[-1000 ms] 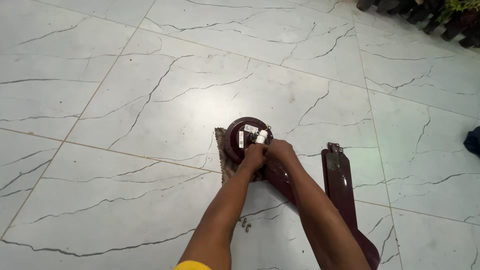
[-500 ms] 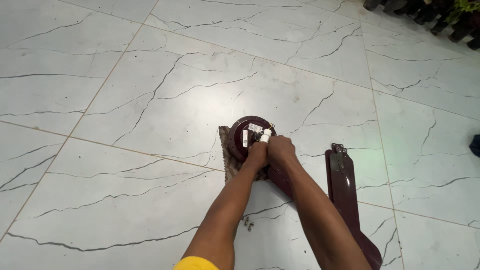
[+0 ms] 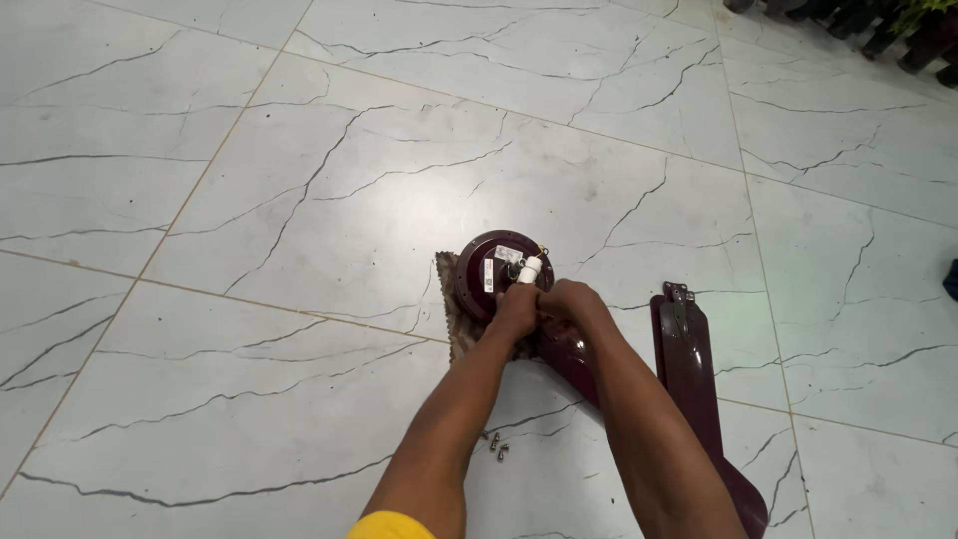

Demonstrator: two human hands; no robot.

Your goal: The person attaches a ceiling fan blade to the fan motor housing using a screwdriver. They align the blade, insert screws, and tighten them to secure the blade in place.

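Both hands, left hand [image 3: 517, 307] and right hand [image 3: 567, 299], fingers pinched together on the maroon fan motor [image 3: 496, 271] lying on the floor tile [image 3: 299, 200], seem mid-fastening; steady alignment looks needed next.

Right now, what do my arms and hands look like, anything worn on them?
Both forearms are bare from elbow to wrist, and the left hand and right hand wear no gloves. No watch, ring or band shows, though the fingers are too small to be sure. A yellow sleeve edge shows at the bottom of the picture, on the left arm.
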